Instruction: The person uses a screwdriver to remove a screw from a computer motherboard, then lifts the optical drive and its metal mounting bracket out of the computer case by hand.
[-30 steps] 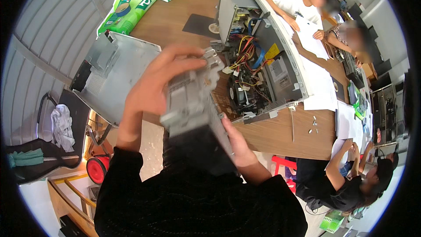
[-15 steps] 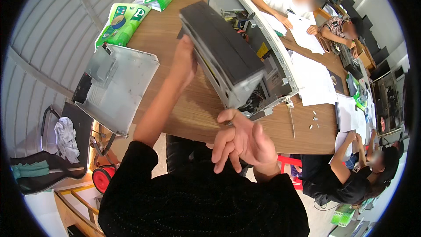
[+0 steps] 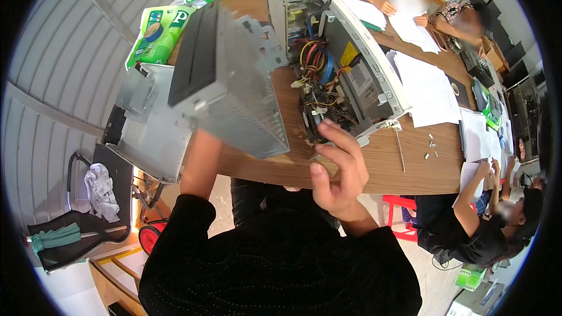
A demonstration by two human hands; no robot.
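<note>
A grey metal drive cage [image 3: 234, 105] with a black front panel [image 3: 199, 41] is held up tilted over the table, left of the opened computer case [image 3: 374, 76]. My left hand [image 3: 206, 139] grips it from behind and below; its fingers are hidden by the metal. My right hand [image 3: 342, 175] is open with nothing in it, fingers apart, by the near end of the case. Inside the case, bundled coloured wires [image 3: 316, 61] and a dark fan or heatsink part [image 3: 319, 114] lie exposed.
On the left, a detached metal side cover [image 3: 149, 140] overhangs the table edge near a green package [image 3: 158, 32]. Papers [image 3: 424, 90] and small white bits [image 3: 430, 146] lie right of the case. Several people sit at the far and right sides.
My left hand has carried the drive cage leftward, away from over the case, and turned it, baring the wires inside. My right hand has moved slightly right and turned.
</note>
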